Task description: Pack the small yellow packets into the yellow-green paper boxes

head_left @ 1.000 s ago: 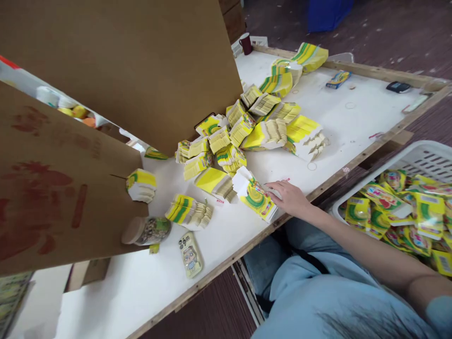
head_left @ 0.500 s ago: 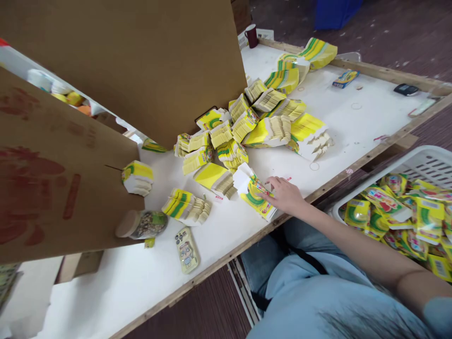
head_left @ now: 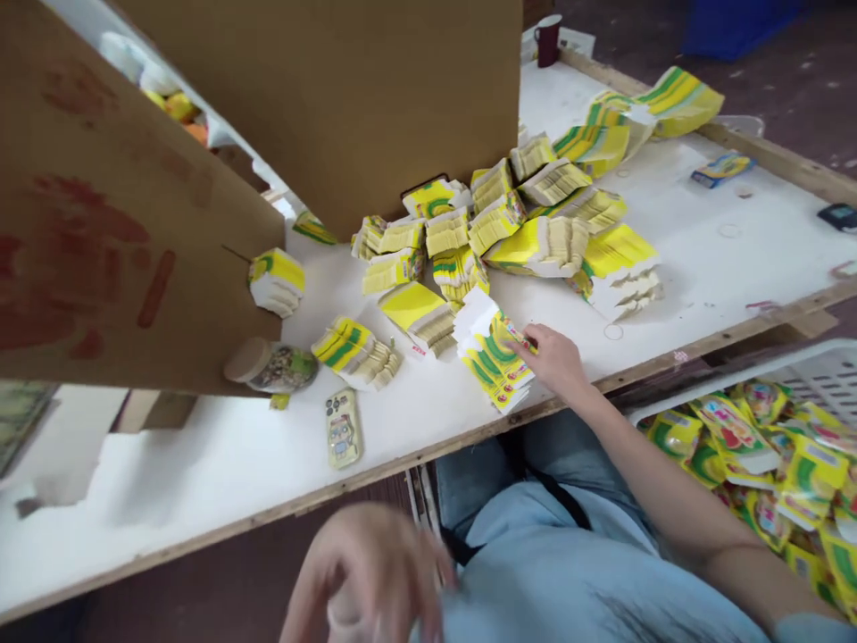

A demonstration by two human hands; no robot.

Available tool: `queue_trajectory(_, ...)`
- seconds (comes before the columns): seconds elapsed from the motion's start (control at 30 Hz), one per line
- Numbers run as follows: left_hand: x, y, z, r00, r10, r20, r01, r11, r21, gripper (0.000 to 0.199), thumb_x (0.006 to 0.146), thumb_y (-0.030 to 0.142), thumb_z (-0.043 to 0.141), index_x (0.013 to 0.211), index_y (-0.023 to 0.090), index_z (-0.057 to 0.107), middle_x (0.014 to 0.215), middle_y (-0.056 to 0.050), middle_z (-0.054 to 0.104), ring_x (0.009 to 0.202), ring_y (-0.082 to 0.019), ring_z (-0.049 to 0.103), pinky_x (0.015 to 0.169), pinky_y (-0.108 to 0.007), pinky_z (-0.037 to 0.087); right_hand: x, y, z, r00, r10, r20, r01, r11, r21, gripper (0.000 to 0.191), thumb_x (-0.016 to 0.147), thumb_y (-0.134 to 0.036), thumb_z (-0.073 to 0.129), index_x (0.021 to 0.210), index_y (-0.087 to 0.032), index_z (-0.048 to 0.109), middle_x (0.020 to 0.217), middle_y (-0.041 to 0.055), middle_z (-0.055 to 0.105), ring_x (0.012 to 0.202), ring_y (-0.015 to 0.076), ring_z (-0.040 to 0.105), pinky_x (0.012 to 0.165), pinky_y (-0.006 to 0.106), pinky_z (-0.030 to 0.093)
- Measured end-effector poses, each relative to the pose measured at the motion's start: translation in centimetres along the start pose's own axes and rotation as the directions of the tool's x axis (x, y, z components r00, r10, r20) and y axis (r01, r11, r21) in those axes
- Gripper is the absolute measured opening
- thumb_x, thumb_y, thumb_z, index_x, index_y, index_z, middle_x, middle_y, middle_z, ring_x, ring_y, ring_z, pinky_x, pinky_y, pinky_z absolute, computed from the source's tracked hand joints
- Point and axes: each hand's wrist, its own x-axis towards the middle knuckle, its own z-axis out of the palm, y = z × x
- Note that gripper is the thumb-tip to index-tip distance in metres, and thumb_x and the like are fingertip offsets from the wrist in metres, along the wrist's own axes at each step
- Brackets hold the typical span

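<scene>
My right hand (head_left: 553,357) is at the front edge of the table, its thumb and fingers closed on the edge of some flat yellow-and-green cartons (head_left: 496,357). These cartons lie fanned out, with white flaps towards the back. Low in the view, in front of my body, my left hand (head_left: 378,567) is smeared by motion, and I cannot make out anything in it. Just behind the fanned cartons lies a bundle of flattened cartons (head_left: 419,313). More bundles (head_left: 495,223) are heaped against the large cardboard box (head_left: 335,98).
On the white table (head_left: 201,482) are a phone (head_left: 344,429), a lidded jar (head_left: 285,368) and a small blue box (head_left: 723,170). A maroon mug (head_left: 547,43) stands at the back. At right, a white basket (head_left: 813,375) holds several yellow packets (head_left: 736,429).
My view has swung, so the table's things sit differently in it. My left hand has come into view at the bottom. Under my right hand, the cartons are now spread into a fan.
</scene>
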Motion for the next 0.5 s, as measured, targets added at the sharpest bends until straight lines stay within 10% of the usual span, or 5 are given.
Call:
queue_trajectory(0.1, 6.5, -2.4, -1.5, 0.889, 0.204, -0.409, -0.197, 0.979, 0.059, 0.036, 0.090, 0.055, 0.062, 0.103, 0.022, 0.066, 0.077, -0.004, 0.063, 0.077, -0.021, 0.065, 0.074, -0.035, 0.054, -1.4, -0.9, -1.4, 0.986, -0.020, -0.168, 0.062, 0.966, 0.251, 0.041, 0.097, -0.052, 0.048, 0.069, -0.022, 0.049, 0.059, -0.0029, 0.049, 0.054, 0.0128, 0.044, 0.056, 0.026, 0.032)
queue_trajectory(0.17, 10.1, -4.1, -1.7, 0.701, 0.266, -0.661, -0.137, 0.961, 0.241, 0.045, 0.090, 0.053, 0.064, 0.120, 0.020, 0.057, 0.093, -0.005, 0.063, 0.088, -0.020, 0.064, 0.075, -0.031, 0.053, -3.1, -1.7, -1.9, 0.986, -0.004, -0.166, 0.073, 0.909, 0.411, 0.038, 0.097, -0.049, 0.050, 0.070, -0.022, 0.048, 0.056, -0.0058, 0.043, 0.050, 0.0112, 0.039, 0.052, 0.024, 0.032)
queue_trajectory(0.23, 12.4, -5.7, -1.3, 0.603, 0.296, -0.741, -0.002, 0.929, 0.370, 0.044, 0.087, 0.052, 0.068, 0.114, 0.019, 0.056, 0.101, -0.006, 0.062, 0.092, -0.019, 0.062, 0.072, -0.027, 0.052, -5.1, -2.3, -2.0, 0.994, -0.026, -0.104, 0.075, 0.864, 0.498, 0.036, 0.098, -0.045, 0.052, 0.071, -0.022, 0.048, 0.056, -0.0065, 0.043, 0.049, 0.0105, 0.039, 0.050, 0.023, 0.033)
queue_trajectory(0.37, 13.6, -7.9, -0.2, 0.715, 0.313, -0.625, 0.161, 0.796, 0.583, 0.036, 0.101, 0.046, 0.044, 0.092, 0.015, 0.061, 0.087, -0.006, 0.064, 0.078, -0.017, 0.060, 0.071, -0.028, 0.050, -8.1, -2.9, -1.3, 0.998, -0.023, -0.056, 0.052, 0.801, 0.596, 0.020, 0.096, -0.041, 0.058, 0.096, -0.021, 0.056, 0.085, 0.0002, 0.061, 0.073, 0.0140, 0.059, 0.065, 0.024, 0.048)
queue_trajectory(0.5, 12.6, -8.6, 0.1, 0.832, 0.389, -0.396, 0.221, 0.422, 0.879, 0.032, 0.103, 0.032, 0.037, 0.092, 0.015, 0.062, 0.086, -0.007, 0.065, 0.080, -0.018, 0.061, 0.073, -0.029, 0.050, -8.7, -3.8, -0.3, 0.990, 0.059, -0.125, 0.049, 0.698, 0.714, 0.032, 0.098, -0.046, 0.053, 0.121, -0.024, 0.048, 0.104, 0.0041, 0.059, 0.090, 0.0166, 0.062, 0.079, 0.030, 0.052)
